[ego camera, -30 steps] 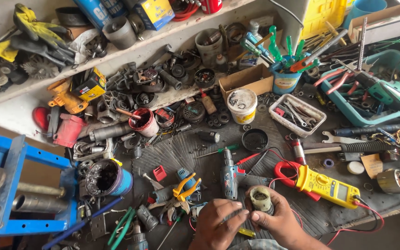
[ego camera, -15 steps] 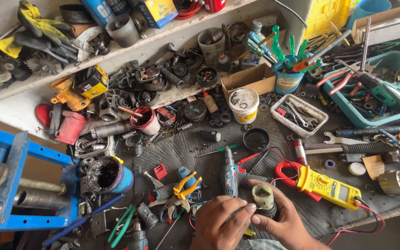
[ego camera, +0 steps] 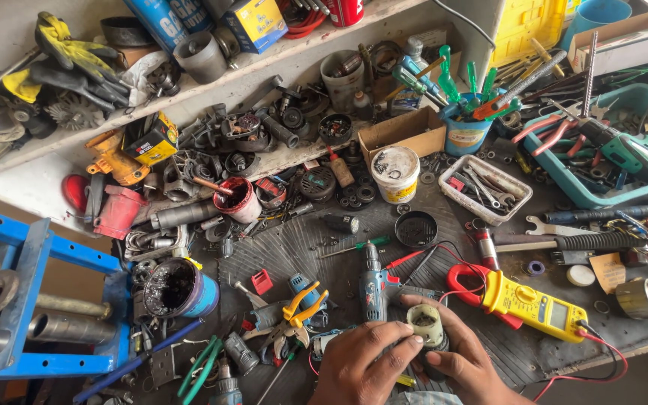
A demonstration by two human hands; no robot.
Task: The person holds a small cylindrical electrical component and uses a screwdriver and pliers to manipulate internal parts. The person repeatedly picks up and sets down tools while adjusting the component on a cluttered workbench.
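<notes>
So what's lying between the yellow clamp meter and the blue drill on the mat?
In the head view, the meter's red clamp jaw and red and black test leads lie between the yellow clamp meter and the blue drill.

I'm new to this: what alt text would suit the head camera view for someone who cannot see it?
Two bare hands, left hand and right hand, hold a small cream cylindrical part over a cluttered dark workbench. Beside them lie a yellow clamp meter and a blue power drill.
</notes>
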